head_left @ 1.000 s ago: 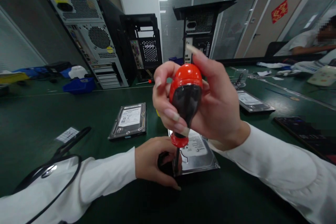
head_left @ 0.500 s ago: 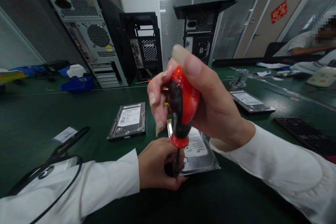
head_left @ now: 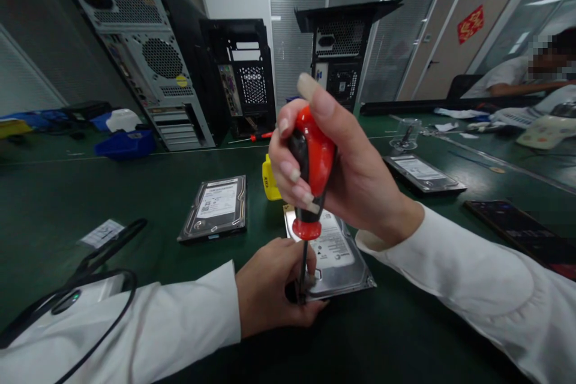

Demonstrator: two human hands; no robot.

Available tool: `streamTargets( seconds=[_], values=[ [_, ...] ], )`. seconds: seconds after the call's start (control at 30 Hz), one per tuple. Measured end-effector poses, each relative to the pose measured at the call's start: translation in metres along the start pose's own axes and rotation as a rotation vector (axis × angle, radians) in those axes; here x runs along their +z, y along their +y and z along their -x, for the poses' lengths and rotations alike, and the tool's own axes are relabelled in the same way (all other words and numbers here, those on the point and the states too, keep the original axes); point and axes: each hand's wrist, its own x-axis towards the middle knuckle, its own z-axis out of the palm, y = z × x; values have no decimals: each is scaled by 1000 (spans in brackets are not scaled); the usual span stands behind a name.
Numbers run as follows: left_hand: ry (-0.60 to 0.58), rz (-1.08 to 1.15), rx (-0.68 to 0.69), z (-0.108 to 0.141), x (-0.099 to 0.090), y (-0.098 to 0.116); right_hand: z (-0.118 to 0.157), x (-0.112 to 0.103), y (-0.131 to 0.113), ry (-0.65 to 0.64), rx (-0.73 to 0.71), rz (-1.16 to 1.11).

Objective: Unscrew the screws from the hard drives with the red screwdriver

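Observation:
My right hand (head_left: 346, 162) is wrapped round the red and black handle of a screwdriver (head_left: 317, 159), held nearly upright. Its thin shaft runs down to the near left corner of a silver hard drive (head_left: 342, 258) lying label up on the table. At that same corner, my left hand (head_left: 274, 285) is closed, thumb in front and fingers over the drive's edge. The screwdriver's tip meets the corner between the left thumb and fingers; the screw itself is too small to make out.
Other hard drives lie at left (head_left: 216, 207) and right (head_left: 423, 173). A yellow object (head_left: 270, 179) sits behind my right hand, a phone (head_left: 517, 234) at far right. Computer cases (head_left: 166, 60) line the back near a second screwdriver (head_left: 261, 136). Another person (head_left: 508, 75) sits at the far right.
My right fingers have curled from spread to closed round the screwdriver's handle. The handle tilts slightly differently, and the yellow object shows more. My left hand stays at the drive's corner.

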Motion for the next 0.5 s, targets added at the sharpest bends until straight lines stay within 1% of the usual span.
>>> streamTargets(
  seconds=[0.13,0.27,0.37,0.5],
  values=[
    [-8,-2,-94,-6,0,0,0,2,-2,-2,-12,37],
    [-12,-7,-30,-9,-2,-4,2,7,-4,8,-25,70],
    [-7,-21,-13,-9,-2,-8,4,8,-5,2,5,92],
    [-17,-8,-21,-10,-3,-7,3,5,-6,-81,-45,62]
  ],
)
